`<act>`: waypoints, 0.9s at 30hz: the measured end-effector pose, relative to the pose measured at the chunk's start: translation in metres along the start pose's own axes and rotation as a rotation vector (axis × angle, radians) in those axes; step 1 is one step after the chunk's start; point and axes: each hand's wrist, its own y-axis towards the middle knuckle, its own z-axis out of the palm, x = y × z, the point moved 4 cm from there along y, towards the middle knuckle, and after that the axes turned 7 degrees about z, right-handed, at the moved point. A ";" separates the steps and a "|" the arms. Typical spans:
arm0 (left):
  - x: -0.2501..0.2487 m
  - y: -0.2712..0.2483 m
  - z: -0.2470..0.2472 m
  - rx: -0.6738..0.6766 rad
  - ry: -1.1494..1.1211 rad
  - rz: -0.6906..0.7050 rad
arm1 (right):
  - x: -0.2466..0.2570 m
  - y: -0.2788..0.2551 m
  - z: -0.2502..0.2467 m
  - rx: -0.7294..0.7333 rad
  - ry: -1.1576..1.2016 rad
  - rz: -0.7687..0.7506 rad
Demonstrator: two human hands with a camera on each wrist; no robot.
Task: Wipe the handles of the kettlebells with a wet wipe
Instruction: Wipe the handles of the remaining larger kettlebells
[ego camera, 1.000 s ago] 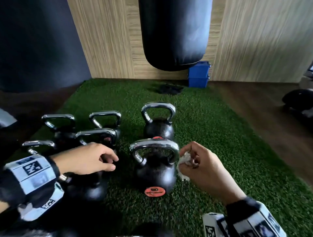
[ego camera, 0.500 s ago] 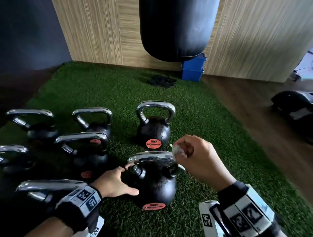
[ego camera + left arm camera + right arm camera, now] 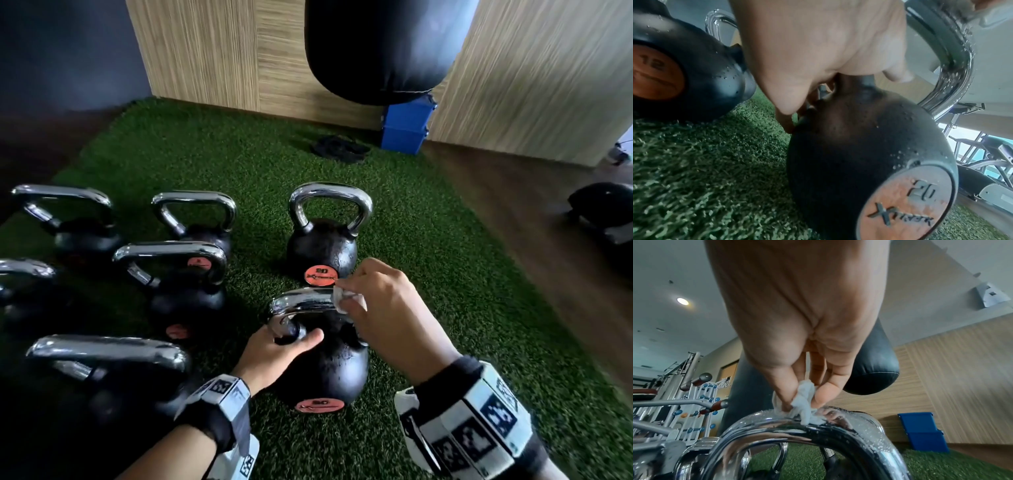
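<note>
A black 20 kettlebell (image 3: 329, 370) (image 3: 869, 162) with an orange label stands on the green turf close in front of me. Its chrome handle (image 3: 305, 305) (image 3: 818, 426) is beaded with droplets. My right hand (image 3: 380, 308) (image 3: 803, 395) pinches a crumpled white wet wipe (image 3: 344, 301) (image 3: 804, 400) and presses it on the top of that handle, toward its right end. My left hand (image 3: 274, 356) (image 3: 818, 56) grips the base of the handle's left leg, thumb lying across the body's top.
Several more chrome-handled kettlebells (image 3: 181, 274) stand to the left, and another 20 one (image 3: 322, 246) just behind. A black punching bag (image 3: 380, 51) hangs ahead above a blue box (image 3: 406, 126). Dark straps (image 3: 339, 149) lie on the turf. Wood floor runs along the right.
My left hand has moved from the turf beside the kettlebell onto the base of its handle. My right hand has brought the wipe from the handle's right side onto its top.
</note>
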 end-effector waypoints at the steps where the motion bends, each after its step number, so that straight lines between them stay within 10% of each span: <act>1: 0.003 0.001 0.001 -0.049 -0.004 -0.007 | -0.001 -0.002 0.001 0.007 -0.005 0.007; 16: 0.008 0.002 0.000 -0.179 0.074 0.045 | -0.048 -0.010 -0.013 -0.024 -0.057 0.139; 27: 0.012 -0.001 0.006 -0.219 0.144 0.071 | -0.071 0.005 -0.017 0.221 -0.043 0.305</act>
